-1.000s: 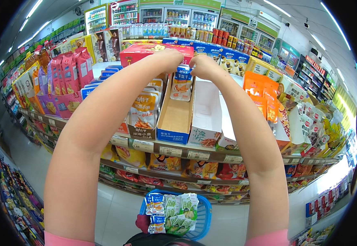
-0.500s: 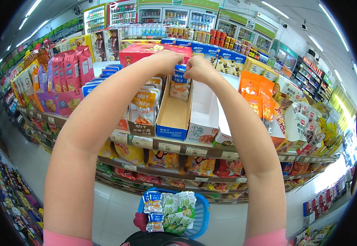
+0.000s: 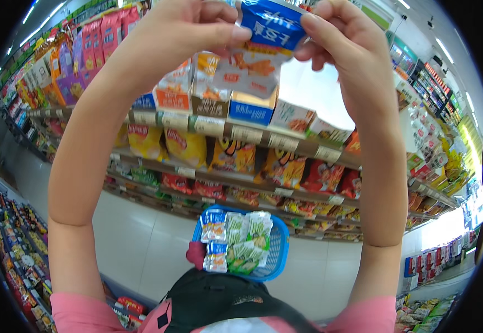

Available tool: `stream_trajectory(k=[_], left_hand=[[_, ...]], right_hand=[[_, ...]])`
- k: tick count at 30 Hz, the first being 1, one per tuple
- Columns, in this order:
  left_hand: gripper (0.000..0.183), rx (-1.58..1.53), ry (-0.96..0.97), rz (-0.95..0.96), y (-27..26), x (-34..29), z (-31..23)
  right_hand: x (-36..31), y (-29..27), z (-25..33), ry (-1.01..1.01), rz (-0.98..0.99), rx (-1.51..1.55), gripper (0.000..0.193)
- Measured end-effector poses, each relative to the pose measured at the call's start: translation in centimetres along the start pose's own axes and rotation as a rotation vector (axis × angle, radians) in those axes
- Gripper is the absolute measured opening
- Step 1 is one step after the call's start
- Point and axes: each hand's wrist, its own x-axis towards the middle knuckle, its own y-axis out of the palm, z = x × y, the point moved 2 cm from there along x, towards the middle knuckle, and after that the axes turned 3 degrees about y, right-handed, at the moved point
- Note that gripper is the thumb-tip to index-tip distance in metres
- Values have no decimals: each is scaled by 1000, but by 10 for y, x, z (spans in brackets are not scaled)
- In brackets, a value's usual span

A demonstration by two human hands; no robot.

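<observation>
Between my hands hangs a blue and white snack pouch [image 3: 259, 50] with an orange food picture, held upright near the top of the view. My left hand [image 3: 208, 28] pinches its upper left edge, thumb in front. My right hand [image 3: 336, 33] pinches the upper right corner the same way. Behind the pouch stands an open blue carton [image 3: 251, 111] on the shelf, mostly covered by it. Below, a blue plastic basket [image 3: 279, 250] holds several green pouches [image 3: 247, 238] and some blue and white pouches [image 3: 214, 225].
The shelf edge [image 3: 241, 133] with price tags runs across in front of me. Bags of chips [image 3: 186, 147] fill the tier beneath. Pink snack bags [image 3: 100, 41] stand at the left. A black bag [image 3: 214, 299] lies against my body. More shelves [image 3: 14, 244] rise at the lower left.
Both hands have drawn the pouch up out of the blue carton and closer to me. The view has tipped downward, so the basket sits higher in it.
</observation>
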Motion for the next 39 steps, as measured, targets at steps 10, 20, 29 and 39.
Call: stream_trajectory(k=[10, 20, 29, 39], left_hand=[[22, -548, -755, -6, 92, -213, 118], [11, -279, -1054, -173, 213, -399, 327], [29, 54, -1126, -106, 240, -445, 383], [36, 264, -992, -81, 223, -431, 353]], right_hand=[[-178, 78, -169, 675, 120, 322, 13], [-340, 151, -420, 1001, -1, -35, 27], [-366, 173, -457, 1025, 121, -341, 38], [-363, 163, -424, 700, 127, -473, 33]])
